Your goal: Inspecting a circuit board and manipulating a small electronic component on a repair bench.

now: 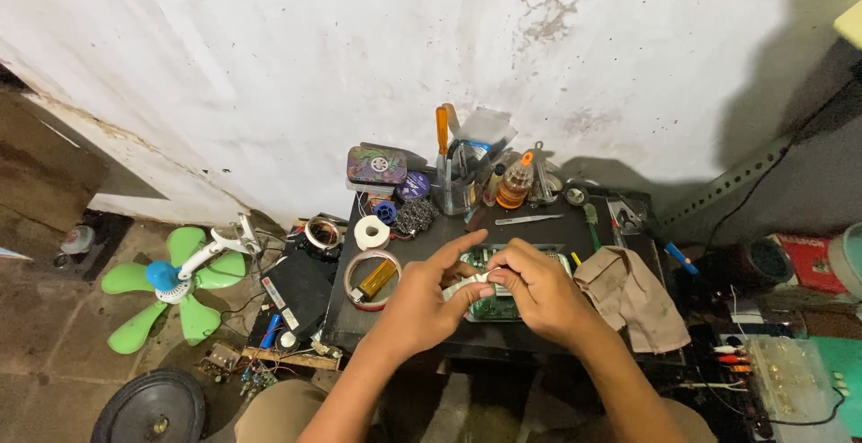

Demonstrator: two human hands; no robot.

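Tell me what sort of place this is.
Probably a small home electronics repair corner. A green circuit board lies under both hands on a low black table, with screwdrivers in a tool holder and a taken-apart green fan on the floor.

A pale ribbon cable (460,287) (pinched from both ends) arcs above the flat green circuit board (496,307).

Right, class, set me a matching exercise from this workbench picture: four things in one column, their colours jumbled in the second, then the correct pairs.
Things:
1. fan blades
2. screwdriver handle
3. cloth
4. small table

Colours:
A. black
B. orange
C. beige
D. green

Pairs: 1-D, 2-B, 3-C, 4-A
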